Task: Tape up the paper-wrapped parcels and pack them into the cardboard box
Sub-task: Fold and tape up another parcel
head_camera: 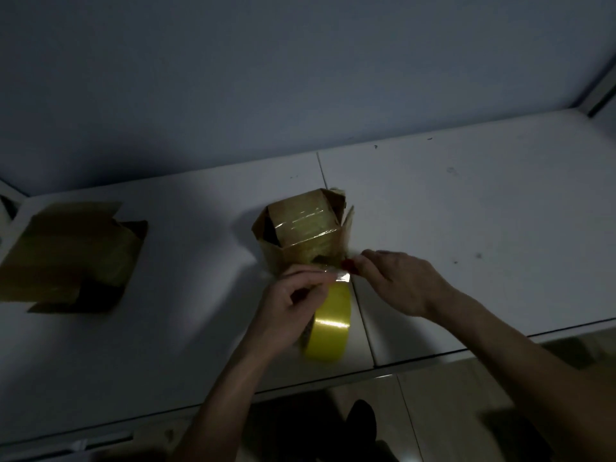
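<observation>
Dim scene on a white table (466,201) made of panels joined by one visible seam, standing against a plain pale wall (266,61).

One paper-wrapped parcel (301,228) stands upright near the table's middle. It is brown, its upper face glossy with clear tape, and its paper flaps stand loose at the left and right sides. It rests on the table just beyond both hands.

One cardboard box (71,255) lies well apart at the far left of the table, flaps spread open. What it holds cannot be made out in the dark.

One roll of yellow tape (330,323) sits on edge just in front of the parcel, partly covered by the left hand (293,305). This hand's fingers are curled, and its grip pinches a short shiny strip of tape (340,277) drawn up from the roll.

The right hand (400,281) reaches in from the right. Its fingertips close on a small red object (350,264) right at the end of the strip; what this object is cannot be told.

The two hands and the roll stand between the viewer and the parcel's lower front, hiding it.

Below the table edge lie a glossy floor (450,411) and one dark shoe (361,425).
</observation>
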